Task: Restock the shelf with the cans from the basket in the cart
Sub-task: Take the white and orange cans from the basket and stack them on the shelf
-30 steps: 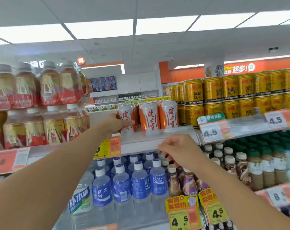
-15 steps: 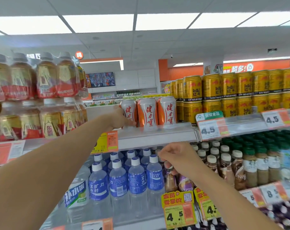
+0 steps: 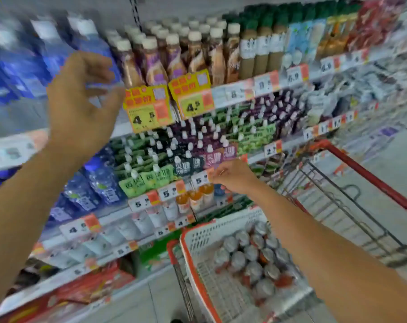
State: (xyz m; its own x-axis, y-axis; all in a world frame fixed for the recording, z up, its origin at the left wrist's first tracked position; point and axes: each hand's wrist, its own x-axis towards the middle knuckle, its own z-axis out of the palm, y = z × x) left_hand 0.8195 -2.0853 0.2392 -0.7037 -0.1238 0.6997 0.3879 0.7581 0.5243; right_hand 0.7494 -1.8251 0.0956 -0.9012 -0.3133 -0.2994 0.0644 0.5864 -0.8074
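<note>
Several silver-topped orange and white cans (image 3: 251, 255) stand upright in a white basket with an orange rim (image 3: 198, 234), which sits in the red-framed cart (image 3: 365, 173). My left hand (image 3: 81, 103) hangs in the air in front of the bottle shelves, fingers loosely curled, holding nothing. My right hand (image 3: 235, 176) hovers above the basket's far end with its fingers bent down and nothing visible in them. The view is motion-blurred.
Shelves of blue water bottles (image 3: 34, 54), brown drink bottles (image 3: 174, 54) and green and purple pouches (image 3: 198, 145) fill the left and top. Yellow price tags (image 3: 149, 108) stick out from a shelf edge. Red boxes (image 3: 81, 290) lie on the bottom shelf. Grey floor lies to the right.
My view has swung down from the top can shelf to the cart and basket. My left hand has come off the can on the shelf. My right hand has dropped towards the basket.
</note>
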